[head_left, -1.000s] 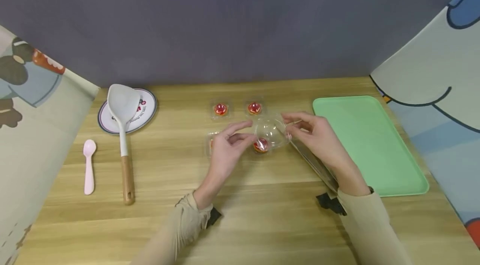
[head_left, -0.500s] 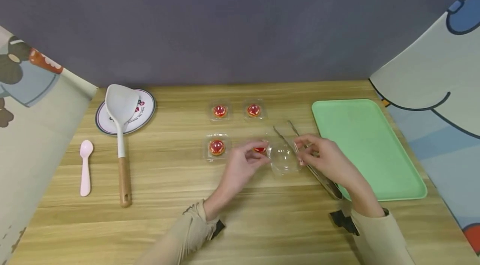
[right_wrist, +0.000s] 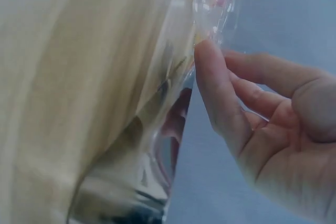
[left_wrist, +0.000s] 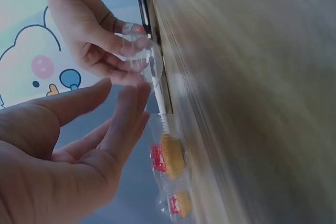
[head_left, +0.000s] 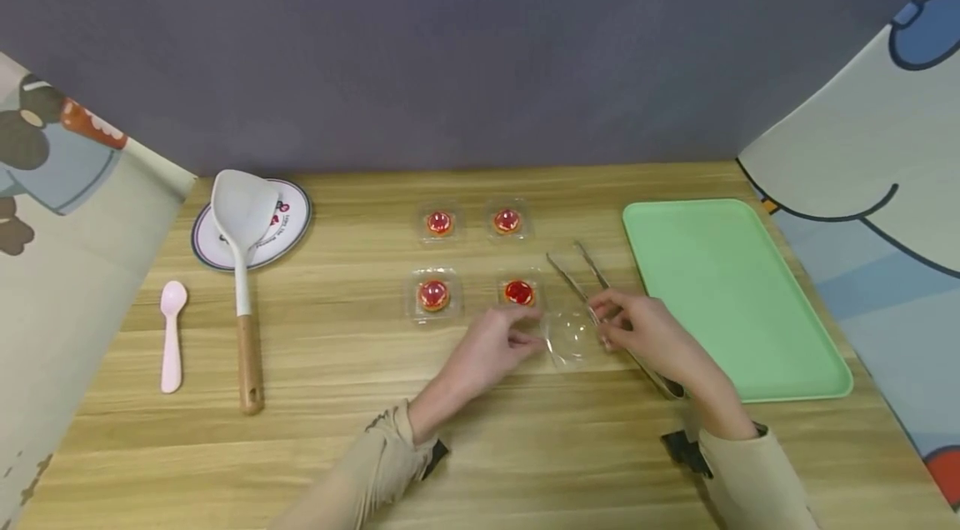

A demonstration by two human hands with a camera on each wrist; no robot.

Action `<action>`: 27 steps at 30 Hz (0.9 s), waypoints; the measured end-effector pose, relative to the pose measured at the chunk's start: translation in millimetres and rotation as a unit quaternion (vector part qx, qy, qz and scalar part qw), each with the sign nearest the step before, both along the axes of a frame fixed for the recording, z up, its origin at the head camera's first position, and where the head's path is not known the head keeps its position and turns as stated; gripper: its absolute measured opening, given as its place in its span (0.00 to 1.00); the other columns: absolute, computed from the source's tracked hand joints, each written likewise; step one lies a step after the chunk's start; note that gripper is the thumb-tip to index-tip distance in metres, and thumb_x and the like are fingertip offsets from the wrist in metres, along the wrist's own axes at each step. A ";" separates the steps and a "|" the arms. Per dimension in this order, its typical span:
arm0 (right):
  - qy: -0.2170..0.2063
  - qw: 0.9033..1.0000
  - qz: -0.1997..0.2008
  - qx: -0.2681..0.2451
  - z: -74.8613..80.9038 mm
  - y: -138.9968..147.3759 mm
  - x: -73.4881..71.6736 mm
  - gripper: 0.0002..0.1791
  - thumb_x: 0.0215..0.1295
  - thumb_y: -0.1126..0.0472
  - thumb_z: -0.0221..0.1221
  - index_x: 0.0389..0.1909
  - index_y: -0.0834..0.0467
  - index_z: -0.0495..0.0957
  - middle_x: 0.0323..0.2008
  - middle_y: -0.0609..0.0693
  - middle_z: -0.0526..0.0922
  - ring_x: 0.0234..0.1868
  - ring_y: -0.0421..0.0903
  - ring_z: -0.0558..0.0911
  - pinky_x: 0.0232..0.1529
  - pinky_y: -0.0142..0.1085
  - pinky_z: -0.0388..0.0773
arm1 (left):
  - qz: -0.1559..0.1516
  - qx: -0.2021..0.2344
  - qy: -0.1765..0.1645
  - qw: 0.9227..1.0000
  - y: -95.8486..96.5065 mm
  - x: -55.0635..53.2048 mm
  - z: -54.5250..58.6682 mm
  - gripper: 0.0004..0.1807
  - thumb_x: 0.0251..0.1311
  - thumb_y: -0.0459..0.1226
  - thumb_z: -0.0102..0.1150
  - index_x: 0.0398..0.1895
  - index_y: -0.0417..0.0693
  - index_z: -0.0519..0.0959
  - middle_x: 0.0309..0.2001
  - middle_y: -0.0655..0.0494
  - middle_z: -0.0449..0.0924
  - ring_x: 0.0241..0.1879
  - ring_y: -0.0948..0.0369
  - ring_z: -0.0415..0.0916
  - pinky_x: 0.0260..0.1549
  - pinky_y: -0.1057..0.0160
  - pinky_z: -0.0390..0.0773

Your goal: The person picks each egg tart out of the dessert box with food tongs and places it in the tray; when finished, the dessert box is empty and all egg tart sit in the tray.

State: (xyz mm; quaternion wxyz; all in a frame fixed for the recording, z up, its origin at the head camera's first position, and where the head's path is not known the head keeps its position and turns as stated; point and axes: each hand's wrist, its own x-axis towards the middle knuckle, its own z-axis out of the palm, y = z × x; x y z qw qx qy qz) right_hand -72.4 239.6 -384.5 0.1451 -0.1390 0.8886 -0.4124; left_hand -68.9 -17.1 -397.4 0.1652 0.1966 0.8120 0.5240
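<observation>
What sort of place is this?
Probably a small play-kitchen or demonstration booth, though I can't be sure: a wood-grain tabletop between cartoon-printed panels holds a wooden-handled turner and four red-topped tarts.

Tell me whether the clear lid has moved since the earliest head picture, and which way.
Yes: judged against the green tray, the clear lid has shifted rightward, closer to the tray, and lower in the head view.

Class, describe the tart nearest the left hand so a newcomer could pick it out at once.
Find the green tray, then go left past the metal tongs. The red-topped tart sits at the near right of a group of four; only it is uncovered.
</observation>
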 end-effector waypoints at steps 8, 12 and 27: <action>0.037 0.999 -0.013 0.032 -4.0 -3.5 3.7 0.17 0.68 0.76 0.66 0.56 0.72 0.80 0.44 0.61 0.87 0.35 0.49 0.87 0.30 0.36 0.86 | -0.007 -0.031 -0.019 0.999 0.8 1.7 2.1 0.28 0.66 0.27 0.71 0.69 0.31 0.77 0.66 0.36 0.80 0.48 0.50 0.90 0.42 0.72 0.88; 0.057 0.997 -0.016 0.055 -5.3 -4.0 4.4 0.18 0.67 0.75 0.68 0.56 0.71 0.80 0.44 0.62 0.87 0.38 0.52 0.88 0.33 0.39 0.87 | -0.012 -0.028 -0.016 0.999 1.2 2.2 2.1 0.28 0.66 0.27 0.71 0.69 0.30 0.76 0.66 0.36 0.80 0.48 0.50 0.90 0.42 0.71 0.89; 0.134 0.984 -0.050 0.102 2.6 -8.0 10.1 0.12 0.77 0.67 0.63 0.56 0.68 0.83 0.41 0.53 0.88 0.36 0.45 0.83 0.34 0.41 0.83 | -0.012 -0.042 -0.018 0.999 -6.3 1.5 10.6 0.27 0.68 0.32 0.72 0.68 0.32 0.78 0.61 0.38 0.84 0.46 0.52 0.90 0.39 0.71 0.89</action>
